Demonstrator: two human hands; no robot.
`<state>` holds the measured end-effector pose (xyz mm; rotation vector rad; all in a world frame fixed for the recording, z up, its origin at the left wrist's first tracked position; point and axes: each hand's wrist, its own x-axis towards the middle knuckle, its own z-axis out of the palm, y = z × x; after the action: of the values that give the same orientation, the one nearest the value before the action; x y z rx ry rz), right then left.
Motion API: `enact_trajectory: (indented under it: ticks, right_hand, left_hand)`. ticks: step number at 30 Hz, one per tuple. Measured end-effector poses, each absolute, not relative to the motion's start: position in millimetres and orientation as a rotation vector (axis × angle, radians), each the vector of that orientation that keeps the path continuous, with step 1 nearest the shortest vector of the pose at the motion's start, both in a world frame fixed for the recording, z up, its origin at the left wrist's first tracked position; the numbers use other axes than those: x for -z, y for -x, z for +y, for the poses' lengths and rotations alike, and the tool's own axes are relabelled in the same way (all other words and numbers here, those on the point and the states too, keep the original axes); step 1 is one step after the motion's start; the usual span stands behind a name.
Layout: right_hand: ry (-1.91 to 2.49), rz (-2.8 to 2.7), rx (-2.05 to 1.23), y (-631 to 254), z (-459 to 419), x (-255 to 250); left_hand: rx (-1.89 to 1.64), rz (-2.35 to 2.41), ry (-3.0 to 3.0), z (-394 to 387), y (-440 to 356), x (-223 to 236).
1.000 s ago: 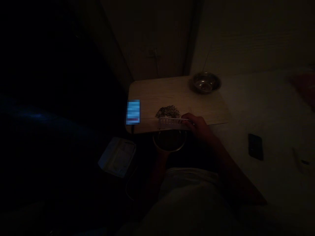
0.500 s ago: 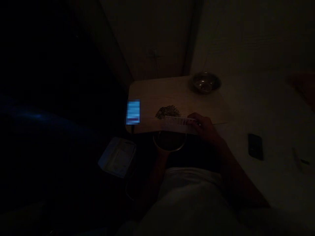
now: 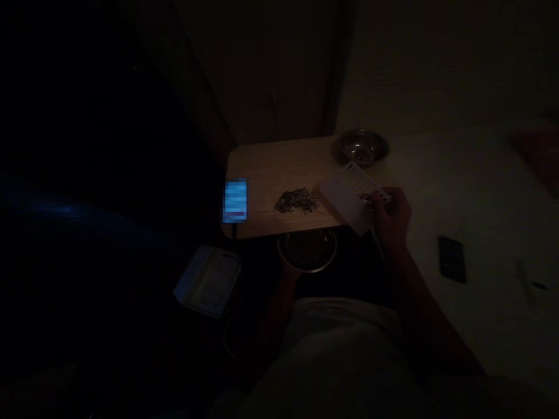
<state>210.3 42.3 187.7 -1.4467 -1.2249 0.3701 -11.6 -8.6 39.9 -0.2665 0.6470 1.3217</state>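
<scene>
The scene is very dark. My right hand (image 3: 390,216) grips a flat white card-like tool (image 3: 351,196) and holds it lifted and tilted at the right end of a small wooden table (image 3: 271,163). A small pile of dark seeds or grains (image 3: 296,200) lies on the table left of the tool. My left arm reaches up under the table's near edge, and its hand (image 3: 292,269) holds a metal bowl (image 3: 308,249) from below; the fingers are hidden.
A second metal bowl (image 3: 360,146) stands at the table's far right corner. A lit phone (image 3: 235,200) lies at the table's left edge. A white box (image 3: 208,280) sits on the floor at the left. A dark phone (image 3: 451,258) lies on the pale bed at the right.
My right hand has lifted the white tool off the table's near edge and swung it up and to the right. The seed pile and both bowls have stayed put.
</scene>
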Motion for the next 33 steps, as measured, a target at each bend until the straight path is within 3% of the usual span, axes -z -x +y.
enact_trajectory:
  ticks: [21, 33]
  right_hand:
    - [1.65, -1.32, -0.355, -231, 40, -180]
    - [1.541, -1.401, -0.333, -238, 40, -176]
  left_hand:
    - [-1.242, 0.706, 0.351, -1, 10, -39]
    - [-1.256, 0.653, 0.332, 0, 11, -27]
